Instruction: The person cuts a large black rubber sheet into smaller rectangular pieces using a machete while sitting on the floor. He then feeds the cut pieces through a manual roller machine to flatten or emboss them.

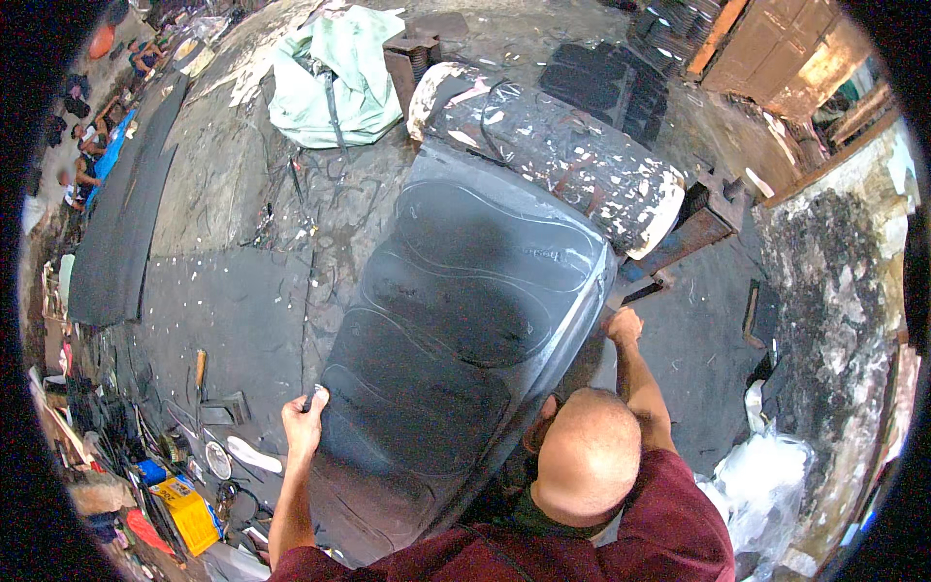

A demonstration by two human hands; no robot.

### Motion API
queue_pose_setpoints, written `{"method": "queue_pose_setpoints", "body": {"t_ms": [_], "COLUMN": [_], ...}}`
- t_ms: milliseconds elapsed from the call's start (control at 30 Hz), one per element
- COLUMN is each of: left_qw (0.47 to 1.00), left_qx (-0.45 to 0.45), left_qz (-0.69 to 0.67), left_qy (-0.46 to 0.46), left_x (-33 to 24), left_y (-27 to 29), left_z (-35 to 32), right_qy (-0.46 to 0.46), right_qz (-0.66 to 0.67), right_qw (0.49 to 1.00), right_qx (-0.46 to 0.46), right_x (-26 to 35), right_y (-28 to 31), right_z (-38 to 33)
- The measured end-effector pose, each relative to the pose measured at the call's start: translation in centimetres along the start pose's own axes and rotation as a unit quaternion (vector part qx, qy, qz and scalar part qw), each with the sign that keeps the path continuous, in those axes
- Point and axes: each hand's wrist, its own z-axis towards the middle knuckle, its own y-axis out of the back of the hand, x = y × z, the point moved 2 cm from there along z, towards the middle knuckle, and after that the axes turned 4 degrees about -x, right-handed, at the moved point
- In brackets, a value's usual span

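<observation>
A large dark sheet (pixel 427 388), rubber-like, lies slanted in front of me, with pale curved sole-shaped outlines drawn across it. At its left edge my left hand (pixel 304 424) is closed, thumb and fingers pinching the edge beside a small dark bit. Past its right edge my right hand (pixel 626 327) is closed in a fist, and what it grips is too small to make out. Behind the sheet's far end lies a thick worn roller-like log (pixel 553 145), dark with pale flaking patches; the sheet rests against it.
Metal supports (pixel 703 218) stand at the log's right end. A pale green sack (pixel 335 78) sits far left of it. Long dark strips (pixel 131 223) lie at left. Tools and scraps surround a yellow box (pixel 189 512) at lower left. Clear plastic (pixel 761 485) lies at right. People sit far left.
</observation>
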Motion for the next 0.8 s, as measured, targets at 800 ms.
{"method": "queue_pose_setpoints", "body": {"t_ms": [800], "left_qw": [0.999], "left_qx": [-0.029], "left_qz": [0.029], "left_qy": [-0.020], "left_x": [2.1], "left_y": [-1.7], "left_z": [1.5], "right_qy": [0.033], "right_qz": [-0.002], "right_qw": [0.998], "right_qx": [-0.060], "right_x": [-0.4], "right_y": [0.3], "right_z": [-0.2]}}
